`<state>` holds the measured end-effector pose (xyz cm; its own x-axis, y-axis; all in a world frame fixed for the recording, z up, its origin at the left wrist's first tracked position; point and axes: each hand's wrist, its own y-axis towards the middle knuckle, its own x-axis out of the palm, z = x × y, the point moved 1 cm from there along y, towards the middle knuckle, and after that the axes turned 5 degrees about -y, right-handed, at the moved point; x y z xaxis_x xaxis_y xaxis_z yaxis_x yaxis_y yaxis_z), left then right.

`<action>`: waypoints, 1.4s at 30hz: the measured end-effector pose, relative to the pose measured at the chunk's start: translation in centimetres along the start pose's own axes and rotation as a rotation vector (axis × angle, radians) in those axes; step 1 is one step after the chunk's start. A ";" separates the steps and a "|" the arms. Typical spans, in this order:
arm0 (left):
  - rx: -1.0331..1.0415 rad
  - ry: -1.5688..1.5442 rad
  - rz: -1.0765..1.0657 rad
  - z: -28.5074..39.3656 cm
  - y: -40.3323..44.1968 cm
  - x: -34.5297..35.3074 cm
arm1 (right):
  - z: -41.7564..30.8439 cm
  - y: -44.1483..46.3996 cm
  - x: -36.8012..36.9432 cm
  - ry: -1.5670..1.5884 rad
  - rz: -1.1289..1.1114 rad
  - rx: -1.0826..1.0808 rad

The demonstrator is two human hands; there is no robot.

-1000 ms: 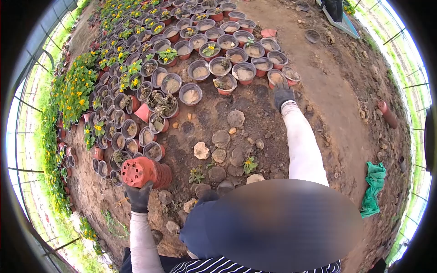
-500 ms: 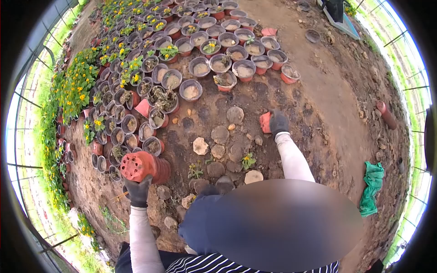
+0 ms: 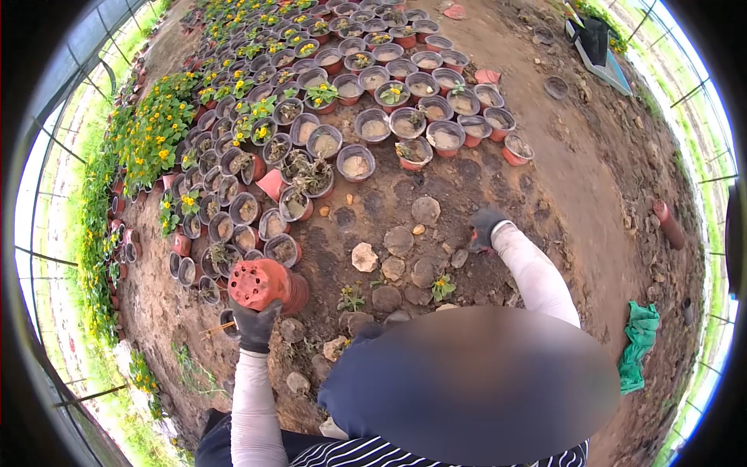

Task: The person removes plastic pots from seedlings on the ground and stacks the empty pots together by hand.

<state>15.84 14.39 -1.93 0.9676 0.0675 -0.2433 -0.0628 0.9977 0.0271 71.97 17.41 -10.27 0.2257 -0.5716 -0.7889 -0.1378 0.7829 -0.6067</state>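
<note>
My left hand (image 3: 255,325), in a dark glove, is closed round a stack of nested red plastic flower pots (image 3: 263,285). The stack lies with its base toward me, drainage holes showing. My right hand (image 3: 487,223), gloved too, is low over the bare soil with its fingers curled. A bit of a red plastic pot (image 3: 475,240) shows beneath these fingers; the rest is hidden. Pot-shaped soil clods (image 3: 398,241) lie between my hands, with a small yellow-flowered plant (image 3: 443,288) among them.
Rows of pots filled with soil (image 3: 355,163) cover the ground ahead, some with withered plants. Yellow flowers (image 3: 156,128) grow thickly at the left. On the right lie a green cloth (image 3: 640,342) and a red stack of pots (image 3: 668,224). A blurred patch covers the lower middle.
My right hand has turned and drawn down, so the red pot that showed beside it is now mostly hidden. My left hand still holds the stack. The whole view has shifted slightly.
</note>
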 end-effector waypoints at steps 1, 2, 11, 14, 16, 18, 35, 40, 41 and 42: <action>-0.005 0.012 0.003 -0.3 0.0 -0.1 | 0.7 0.1 1.6 0.099 0.078 -0.007; -0.011 0.024 0.004 -0.6 0.0 -0.3 | 0.7 0.0 2.4 0.200 0.154 -0.014; 0.035 0.053 -0.012 0.1 0.5 0.5 | 0.3 -2.9 2.8 1.393 1.164 0.315; 0.045 0.032 -0.032 0.2 0.8 0.7 | -1.0 -3.1 4.8 0.675 0.565 0.427; 0.153 0.102 -0.038 0.7 0.5 0.5 | -1.6 -2.6 2.9 0.994 0.856 0.378; 0.027 0.044 -0.045 1.3 0.2 0.7 | -2.9 -4.3 -0.9 1.208 1.172 0.282; 0.013 -0.213 -0.079 4.3 1.2 3.2 | -32.6 -3.9 -22.2 1.250 0.966 -0.777; 0.031 0.011 -0.267 -1.0 0.7 1.0 | -33.3 -3.4 -22.5 1.222 0.913 -0.824; -0.022 -0.044 -0.276 -1.2 0.7 0.7 | -33.3 -3.4 -22.8 1.212 0.913 -0.830; -0.074 -0.098 -0.282 -1.1 0.7 0.6 | -33.3 -3.5 -22.9 1.090 0.981 -0.857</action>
<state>16.07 15.18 -3.11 0.9682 -0.2100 -0.1362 0.1974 0.9752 -0.1002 35.12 19.59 6.62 -0.9234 -0.1653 -0.3464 -0.3374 0.7799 0.5272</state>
